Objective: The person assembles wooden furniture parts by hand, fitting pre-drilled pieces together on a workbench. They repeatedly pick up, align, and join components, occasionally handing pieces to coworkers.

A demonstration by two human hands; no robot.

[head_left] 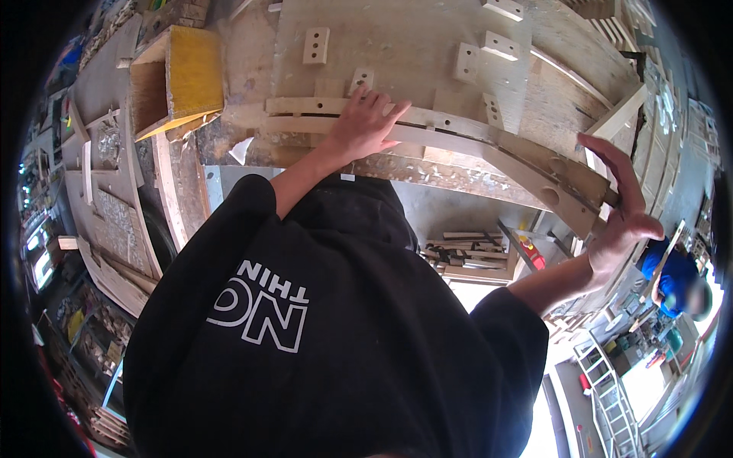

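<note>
A long curved wooden piece (511,169) runs along the near edge of the workbench, with a dark gap along its length and holes in it. My left hand (366,126) lies across its left part, fingers over the far side and thumb on the near side, closed on it. At the right end, my right hand (620,217) is open, its fingers stretched and apart, the palm against or very close to the wood's tip. Small drilled wooden blocks, such as one block (315,46) and another (466,62), sit on the board beyond.
The plywood board (397,38) covers the workbench. A yellow-sided wooden box (195,76) stands at the left. Wood strips (618,111) lie at the right. Below the bench are stacked wood pieces (473,256). A person in blue (672,278) and a ladder (607,382) are farther right.
</note>
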